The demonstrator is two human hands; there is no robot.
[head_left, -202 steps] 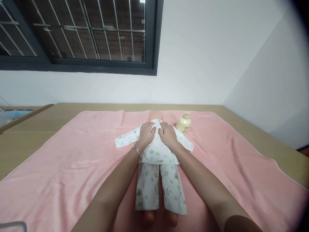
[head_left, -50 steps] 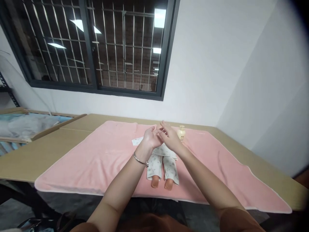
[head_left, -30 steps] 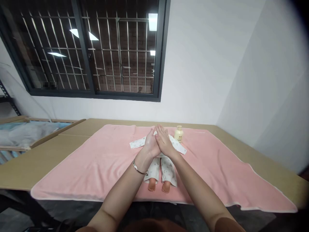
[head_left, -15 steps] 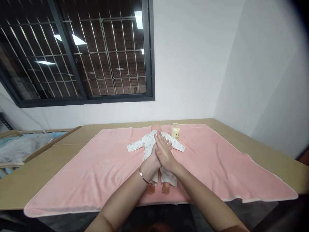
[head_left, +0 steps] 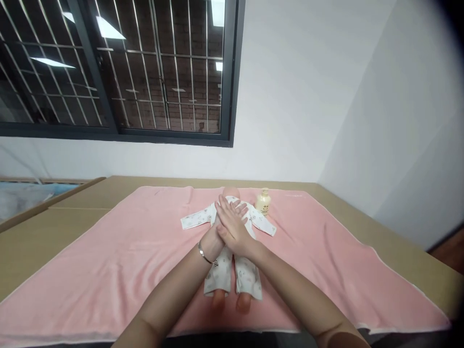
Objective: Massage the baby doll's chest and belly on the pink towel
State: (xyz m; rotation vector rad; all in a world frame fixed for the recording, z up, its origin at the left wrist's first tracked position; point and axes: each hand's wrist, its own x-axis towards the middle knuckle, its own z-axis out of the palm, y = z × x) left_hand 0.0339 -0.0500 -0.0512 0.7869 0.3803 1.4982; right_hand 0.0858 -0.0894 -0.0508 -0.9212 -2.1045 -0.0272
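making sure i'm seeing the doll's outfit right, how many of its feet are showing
2: one foot sticks out of the trouser leg on the picture's left, the other foot out of the one on the right.

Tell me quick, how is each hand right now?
Left hand: open, partly covered by the right, no object visible.
Right hand: open, laid against the left, no object visible.

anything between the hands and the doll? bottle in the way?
Nothing visible. The right hand and left hand are together over the doll, with no object showing in between. The bottle stands off to the right, by the doll's sleeve.
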